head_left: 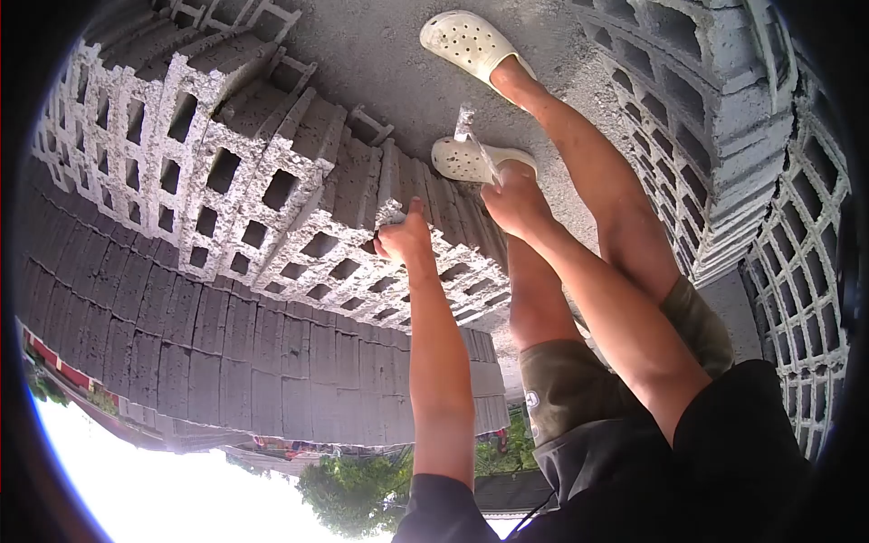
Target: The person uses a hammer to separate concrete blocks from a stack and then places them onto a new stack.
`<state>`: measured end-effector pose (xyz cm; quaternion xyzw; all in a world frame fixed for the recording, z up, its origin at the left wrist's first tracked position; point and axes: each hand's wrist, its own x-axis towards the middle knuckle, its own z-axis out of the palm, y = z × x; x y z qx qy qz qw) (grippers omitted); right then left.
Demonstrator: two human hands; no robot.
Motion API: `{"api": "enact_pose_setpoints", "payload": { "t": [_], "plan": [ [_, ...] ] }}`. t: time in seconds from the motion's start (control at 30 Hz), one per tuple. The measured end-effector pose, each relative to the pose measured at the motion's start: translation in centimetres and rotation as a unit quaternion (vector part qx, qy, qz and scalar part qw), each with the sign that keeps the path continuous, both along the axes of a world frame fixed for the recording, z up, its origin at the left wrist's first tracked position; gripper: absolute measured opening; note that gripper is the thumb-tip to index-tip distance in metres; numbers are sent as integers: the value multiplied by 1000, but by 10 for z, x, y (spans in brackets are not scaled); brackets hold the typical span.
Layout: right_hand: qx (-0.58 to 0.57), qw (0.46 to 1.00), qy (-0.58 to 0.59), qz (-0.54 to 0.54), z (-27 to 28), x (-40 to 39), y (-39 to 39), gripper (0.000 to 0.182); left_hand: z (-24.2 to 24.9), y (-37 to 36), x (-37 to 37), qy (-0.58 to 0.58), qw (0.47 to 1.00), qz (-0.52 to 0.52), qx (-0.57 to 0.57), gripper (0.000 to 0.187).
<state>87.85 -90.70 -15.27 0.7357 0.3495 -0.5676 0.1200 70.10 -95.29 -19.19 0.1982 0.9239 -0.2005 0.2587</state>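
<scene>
In the head view, the left hand (405,237) was closed over the top edge of a hollow concrete block (385,185) in the leaning row, its long axis running away from the wrist toward the ground. The right hand (514,201), just beside it, gripped a thin grey piece (474,143) standing edge-on by the white shoe (463,158). Both sets of fingertips were hidden, and whether the piece was a whole block I could not tell

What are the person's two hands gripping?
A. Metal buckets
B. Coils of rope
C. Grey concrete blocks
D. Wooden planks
C: the left hand grips the edge of a leaning block in the row of grey concrete ones, and the right hand holds a raised block in front of a white shoe.
</scene>
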Motion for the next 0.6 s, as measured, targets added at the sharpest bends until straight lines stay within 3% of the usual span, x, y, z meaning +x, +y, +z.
{"api": "enact_pose_setpoints", "payload": {
  "t": [0.23,0.3,0.4,0.5,0.57,0.6],
  "plan": [
    [93,996,-6,12,11,1,-39,28,0,4,-4,-73,994,38,70,59],
    [38,997,64,35,6,9,-47,32,10,2,-7,-92,989,87,75,61],
    [84,993,79,-7,-4,14,-52,31,20,5,-13,-118,984,125,39,50],
    [107,992,62,-22,-1,19,-41,31,35,-13,-18,-166,955,183,162,37],
    [-3,994,52,-100,-3,14,-28,28,73,-7,-23,-193,952,181,157,39],
    [60,992,54,-97,-9,10,-30,29,79,-11,-28,-229,935,193,191,42]
  ]
}}
